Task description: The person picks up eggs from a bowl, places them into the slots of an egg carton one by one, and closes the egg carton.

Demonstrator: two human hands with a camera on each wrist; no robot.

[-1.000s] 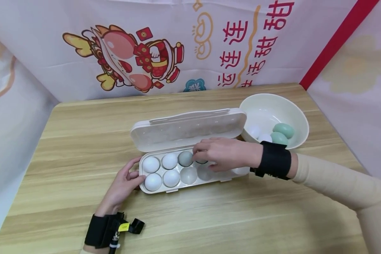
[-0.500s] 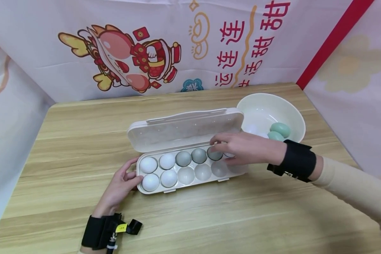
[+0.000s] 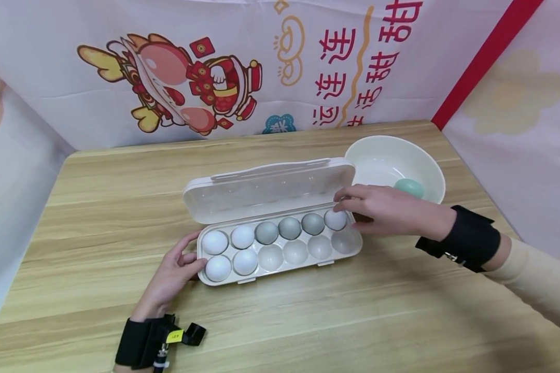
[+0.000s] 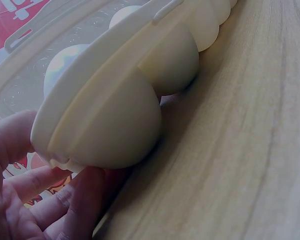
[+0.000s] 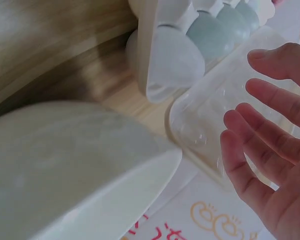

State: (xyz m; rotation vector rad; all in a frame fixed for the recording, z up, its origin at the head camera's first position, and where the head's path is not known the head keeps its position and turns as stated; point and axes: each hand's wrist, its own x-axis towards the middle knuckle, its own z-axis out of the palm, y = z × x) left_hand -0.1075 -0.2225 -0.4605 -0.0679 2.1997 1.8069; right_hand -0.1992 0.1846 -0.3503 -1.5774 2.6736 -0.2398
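A cream egg box (image 3: 287, 272) lies on the wooden table with its clear lid (image 3: 266, 192) folded back. White eggs (image 3: 215, 242) and grey-green eggs (image 3: 290, 228) fill its back row, and two more white ones sit at the left of the front row. My left hand (image 3: 171, 274) holds the box's left end, thumb at the rim and fingers against the side and underneath, as the left wrist view shows. Over the right end, beside the last white egg (image 3: 336, 219), hovers my right hand (image 3: 385, 210). Its fingers (image 5: 277, 97) are spread, holding nothing.
A cream bowl (image 3: 378, 155) stands at the back right, close to the egg box. Inside it a green egg (image 3: 408, 187) shows; my right hand hides part of the bowl. A printed cloth (image 3: 242, 31) hangs behind the table.
My right hand has moved right along the back row, from its middle to the right end, uncovering the grey-green eggs and the last white one. My left hand stays on the box.
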